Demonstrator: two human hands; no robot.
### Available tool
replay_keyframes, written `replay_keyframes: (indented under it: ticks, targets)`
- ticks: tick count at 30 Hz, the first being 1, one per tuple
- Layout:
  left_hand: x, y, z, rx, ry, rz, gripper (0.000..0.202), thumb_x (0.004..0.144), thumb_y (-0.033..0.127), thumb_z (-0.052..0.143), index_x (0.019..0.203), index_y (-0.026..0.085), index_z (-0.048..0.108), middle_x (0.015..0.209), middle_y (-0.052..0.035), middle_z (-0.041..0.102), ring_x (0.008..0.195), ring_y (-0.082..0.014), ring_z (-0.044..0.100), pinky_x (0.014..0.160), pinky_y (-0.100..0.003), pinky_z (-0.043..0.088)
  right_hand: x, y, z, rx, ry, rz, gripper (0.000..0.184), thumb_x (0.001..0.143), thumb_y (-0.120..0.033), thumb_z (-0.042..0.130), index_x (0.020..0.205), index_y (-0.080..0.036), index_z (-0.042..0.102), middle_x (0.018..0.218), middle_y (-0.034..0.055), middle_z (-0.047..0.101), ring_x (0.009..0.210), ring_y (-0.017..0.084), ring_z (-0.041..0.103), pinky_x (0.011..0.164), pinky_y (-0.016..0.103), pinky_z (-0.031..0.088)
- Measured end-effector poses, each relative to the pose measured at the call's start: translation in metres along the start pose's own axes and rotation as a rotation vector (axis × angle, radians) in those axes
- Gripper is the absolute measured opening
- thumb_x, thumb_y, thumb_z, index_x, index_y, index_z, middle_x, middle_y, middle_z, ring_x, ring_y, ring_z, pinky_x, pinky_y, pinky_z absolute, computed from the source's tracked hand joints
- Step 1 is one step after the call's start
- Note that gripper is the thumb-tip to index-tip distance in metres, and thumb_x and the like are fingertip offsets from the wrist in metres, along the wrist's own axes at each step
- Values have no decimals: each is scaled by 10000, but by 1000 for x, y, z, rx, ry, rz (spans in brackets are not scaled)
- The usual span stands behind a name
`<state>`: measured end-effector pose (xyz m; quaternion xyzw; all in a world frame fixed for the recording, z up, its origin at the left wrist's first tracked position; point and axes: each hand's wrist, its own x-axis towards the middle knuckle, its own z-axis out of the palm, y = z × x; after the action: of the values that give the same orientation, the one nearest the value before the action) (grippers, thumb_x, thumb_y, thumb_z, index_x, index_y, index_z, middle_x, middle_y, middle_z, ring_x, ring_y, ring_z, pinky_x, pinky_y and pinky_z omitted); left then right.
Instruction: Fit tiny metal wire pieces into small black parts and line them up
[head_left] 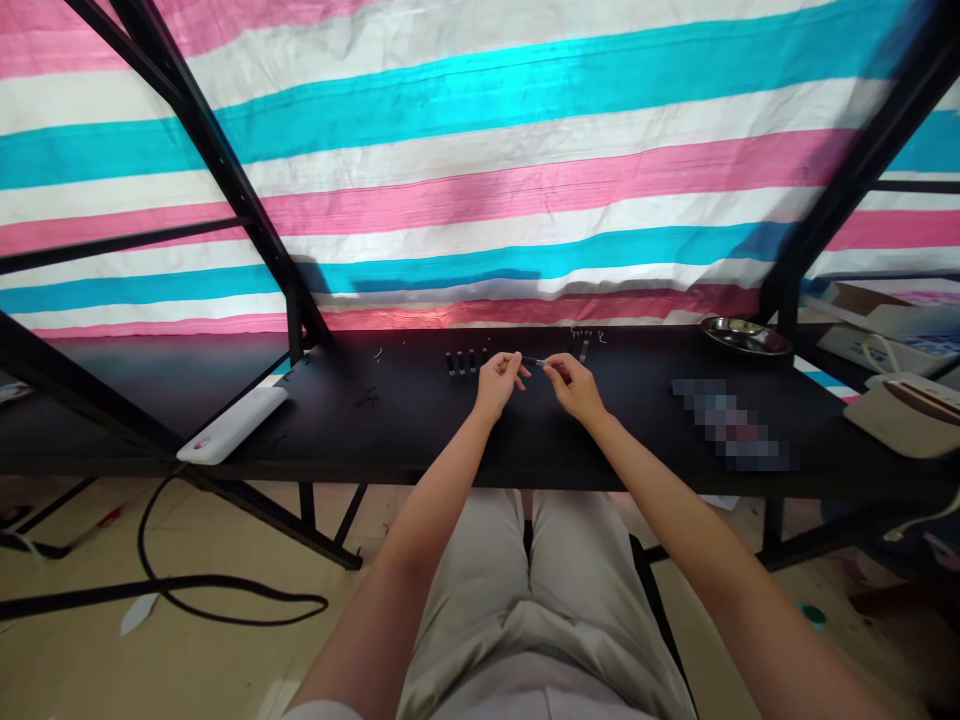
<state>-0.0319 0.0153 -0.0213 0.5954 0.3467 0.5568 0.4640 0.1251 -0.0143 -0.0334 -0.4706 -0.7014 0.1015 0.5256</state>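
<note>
Over the black table [420,420], both my hands meet around a slim little tube [533,361], dark at its left part and clear towards the right. My left hand [500,386] is closed on the dark end, fingertips pinched. The clear end sits between the thumb and fingers of my right hand [576,387]. Just left of my left hand stands a row of several short black tubes [461,363] with pale lower ends; part of the row is hidden by that hand. Behind my right hand are a clear tube [584,350] and several tiny whitish pieces [589,334].
A white oblong case [234,424] lies at the table's left end. To the right are a shiny metal dish [746,336] and a blurred-out object [731,425]. Black metal posts [225,170] frame a striped sheet [525,190] behind. A black cable [225,613] hangs at lower left.
</note>
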Motion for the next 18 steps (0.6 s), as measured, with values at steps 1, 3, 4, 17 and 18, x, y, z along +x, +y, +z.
replay_keyframes:
  ticks: [1,3,4,17,18]
  targets:
    - [0,0,0,1,11,-8,339,800,478,548,749,143,535,659,-22,631,421,-55,503,436,-192,344,0,1,0,-5,-7,9,307,866,-474,416,915,-206,557,767,29,576,592,124,493,607,267,430]
    - [0,1,-1,5,25,-25,345,793,484,555,737,144,539,640,-15,623,414,-53,495,433,-192,341,0,3,1,-10,-28,27,318,864,-477,420,952,-205,559,777,30,589,581,122,497,610,270,439]
    - [0,1,-1,6,29,-32,346,788,486,560,740,144,542,635,-12,622,413,-52,493,432,-192,340,0,4,1,-9,-39,28,328,863,-478,422,980,-204,559,798,33,598,579,120,501,613,273,443]
    - [-1,2,-2,49,49,-6,307,730,436,640,745,139,562,581,11,589,409,-57,478,459,-205,377,-1,10,0,-266,-174,-107,256,866,-379,444,948,-209,617,929,63,580,644,129,522,628,264,432]
    - [0,2,-2,48,86,-6,301,728,428,644,753,140,559,581,11,589,406,-58,477,452,-205,375,-1,11,0,-291,-181,-97,242,860,-366,452,934,-208,619,916,61,577,658,134,527,624,263,428]
